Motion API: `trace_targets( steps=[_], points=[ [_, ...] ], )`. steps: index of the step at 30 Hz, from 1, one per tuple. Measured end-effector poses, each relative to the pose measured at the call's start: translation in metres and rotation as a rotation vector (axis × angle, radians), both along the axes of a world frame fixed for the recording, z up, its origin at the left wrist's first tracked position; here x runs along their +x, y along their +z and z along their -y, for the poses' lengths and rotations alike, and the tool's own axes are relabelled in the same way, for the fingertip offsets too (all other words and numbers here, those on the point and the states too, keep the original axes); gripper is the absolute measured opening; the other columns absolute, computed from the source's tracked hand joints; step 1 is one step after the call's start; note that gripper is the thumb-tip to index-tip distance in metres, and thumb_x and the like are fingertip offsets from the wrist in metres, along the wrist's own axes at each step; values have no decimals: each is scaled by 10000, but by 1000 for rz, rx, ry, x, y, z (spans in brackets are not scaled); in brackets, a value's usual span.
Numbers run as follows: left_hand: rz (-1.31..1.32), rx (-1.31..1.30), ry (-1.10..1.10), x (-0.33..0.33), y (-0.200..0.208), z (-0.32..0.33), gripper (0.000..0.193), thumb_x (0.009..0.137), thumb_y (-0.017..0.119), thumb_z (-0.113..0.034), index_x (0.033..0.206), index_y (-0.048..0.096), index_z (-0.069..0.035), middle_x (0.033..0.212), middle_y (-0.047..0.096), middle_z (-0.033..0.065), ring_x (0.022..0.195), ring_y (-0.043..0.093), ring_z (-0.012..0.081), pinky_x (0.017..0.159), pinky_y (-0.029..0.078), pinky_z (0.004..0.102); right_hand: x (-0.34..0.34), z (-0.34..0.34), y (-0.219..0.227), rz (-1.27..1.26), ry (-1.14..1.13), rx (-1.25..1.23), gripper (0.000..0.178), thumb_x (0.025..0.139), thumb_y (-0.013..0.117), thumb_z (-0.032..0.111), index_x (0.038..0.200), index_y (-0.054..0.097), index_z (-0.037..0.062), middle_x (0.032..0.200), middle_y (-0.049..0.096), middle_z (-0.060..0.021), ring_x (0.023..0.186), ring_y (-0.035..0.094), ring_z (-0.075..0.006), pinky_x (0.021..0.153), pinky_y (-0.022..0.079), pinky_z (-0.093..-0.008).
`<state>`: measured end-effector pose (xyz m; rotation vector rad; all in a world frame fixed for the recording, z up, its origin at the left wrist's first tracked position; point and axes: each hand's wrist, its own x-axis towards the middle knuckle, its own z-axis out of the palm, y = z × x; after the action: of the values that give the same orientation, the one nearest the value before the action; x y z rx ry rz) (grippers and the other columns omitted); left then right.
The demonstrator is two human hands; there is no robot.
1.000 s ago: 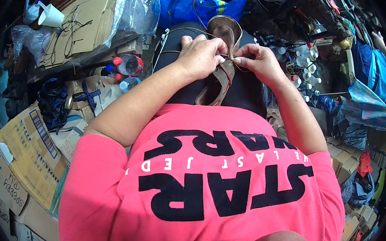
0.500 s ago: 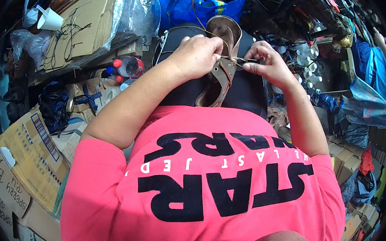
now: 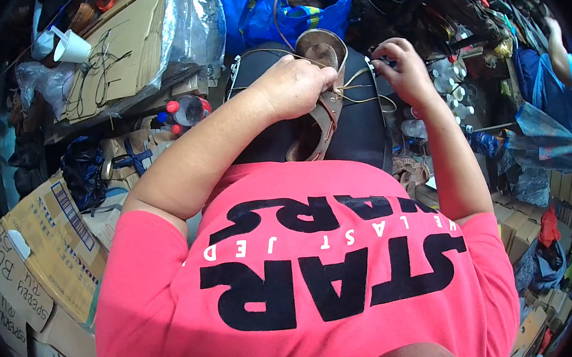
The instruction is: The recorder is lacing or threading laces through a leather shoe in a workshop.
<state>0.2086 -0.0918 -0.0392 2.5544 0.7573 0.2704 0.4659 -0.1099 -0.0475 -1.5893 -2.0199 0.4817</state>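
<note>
Bare left hand [image 3: 302, 85] hides part of brown curved leather piece [image 3: 329, 115]; top edge crops blue plastic bag [image 3: 291, 23]; bare right hand [image 3: 402, 70]: hold on thin tan thread [image 3: 358, 86] is too small to tell

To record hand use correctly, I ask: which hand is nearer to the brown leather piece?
The left. The left hand is right at the leather piece, on its left side; the right hand is apart, off to its right.
</note>
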Motion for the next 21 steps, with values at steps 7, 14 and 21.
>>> trace_targets(
  steps=[7, 14, 21],
  points=[
    [43, -33, 13, -9, -7, -2, 78, 848, 542, -128, 881, 564, -61, 772, 638, 160, 778, 625, 362, 687, 474, 460, -49, 20, 44, 444, 442, -25, 58, 836, 565, 150, 855, 606, 115, 814, 635, -50, 875, 616, -248, 828, 407, -390],
    [-54, 119, -16, -31, -4, 7, 88, 835, 527, -116, 907, 580, -118, 788, 622, 93, 825, 621, 270, 759, 436, 406, -48, 17, 32, 469, 516, -20, 44, 806, 552, 100, 843, 564, 120, 759, 628, -60, 832, 613, -260, 817, 409, -390],
    [-131, 120, 285, -139, 8, 21, 102, 834, 539, -91, 916, 597, -105, 832, 639, 93, 829, 614, 289, 738, 455, 401, 71, 36, 8, 460, 73, -278, 39, 815, 631, 111, 840, 606, 95, 738, 647, -63, 770, 611, -251, 811, 441, -373]
  ],
)
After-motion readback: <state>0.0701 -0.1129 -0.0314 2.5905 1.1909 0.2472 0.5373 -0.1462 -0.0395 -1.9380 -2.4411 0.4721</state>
